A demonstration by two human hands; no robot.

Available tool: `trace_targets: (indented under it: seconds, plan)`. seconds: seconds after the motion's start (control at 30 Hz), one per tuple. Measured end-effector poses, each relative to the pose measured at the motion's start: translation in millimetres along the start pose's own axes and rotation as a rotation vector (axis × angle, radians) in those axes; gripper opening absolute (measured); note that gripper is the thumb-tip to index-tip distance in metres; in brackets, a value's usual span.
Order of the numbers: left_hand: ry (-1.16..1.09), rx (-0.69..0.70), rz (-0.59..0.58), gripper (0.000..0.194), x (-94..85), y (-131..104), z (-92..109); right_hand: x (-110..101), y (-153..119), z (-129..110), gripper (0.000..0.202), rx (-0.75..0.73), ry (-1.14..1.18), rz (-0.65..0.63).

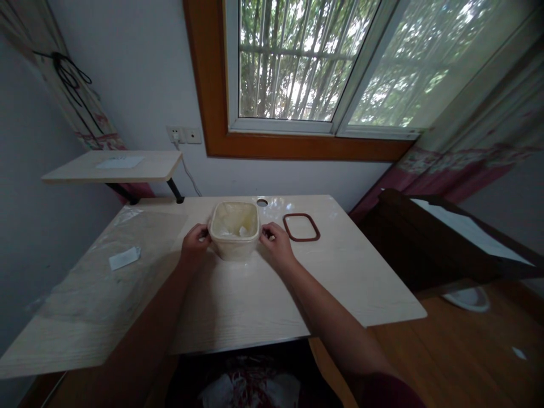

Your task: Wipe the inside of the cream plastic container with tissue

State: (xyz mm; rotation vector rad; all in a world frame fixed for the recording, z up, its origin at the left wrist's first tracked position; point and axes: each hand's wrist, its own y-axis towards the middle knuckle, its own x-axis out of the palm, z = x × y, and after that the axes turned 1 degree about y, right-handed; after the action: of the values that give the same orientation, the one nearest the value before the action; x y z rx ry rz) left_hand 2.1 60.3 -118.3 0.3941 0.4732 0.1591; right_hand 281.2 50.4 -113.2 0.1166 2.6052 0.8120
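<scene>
- The left hand has its grip closed at the left side of the lined rim of a waste bin; whether loose film is caught as well, I cannot tell.
- The right hand matches it, its grip closed at the right side of that rim.
- The waste bin stands upright on the bench between the two hands, rounded-square mouth facing up, at about equal reach from each.
- A translucent bag liner lies inside the mouth, loosely creased towards the bottom.
- A reddish-brown rounded-square ring lies flat, apart from the bin, to its right and just beyond the right hand, which is clearly the nearer one; it shows no marked long axis.
- The bench carries all this, with a round cable hole behind the bin.
- Further left, a clear plastic sheet lies spread out, a white slip on it.
- Behind that stands a raised shelf bearing a paper sheet.
</scene>
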Motion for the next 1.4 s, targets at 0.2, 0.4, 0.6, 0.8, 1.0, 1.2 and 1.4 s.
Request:
trace_targets:
  seconds: [0.2,0.4,0.6,0.8,1.0,1.2,1.4]
  plan:
    - [-0.131,-0.056,0.136,0.019,-7.6,9,11,-16,18,-9,0.009,-0.039,-0.023,0.059]
    - [-0.198,-0.105,0.192,0.021,-12.5,15,24,-25,26,-20,0.007,-0.049,-0.027,0.089]
    - [-0.238,-0.129,0.203,0.018,-15.9,17,32,-30,27,-26,0.007,-0.024,-0.025,0.112]
    - [-0.301,-0.133,0.183,0.022,-17.8,18,30,-30,27,-22,0.008,-0.008,0.007,0.099]
    - [-0.686,-0.373,0.014,0.030,-15.0,16,14,-19,25,-9,0.019,0.228,0.288,0.084]
    - [-0.735,-0.541,-0.149,0.033,-29.7,28,13,-13,37,4,0.036,0.523,0.576,0.044]
    - [-0.632,-0.613,-0.427,0.039,-35.0,43,19,-12,59,4,0.035,0.594,0.616,-0.116]
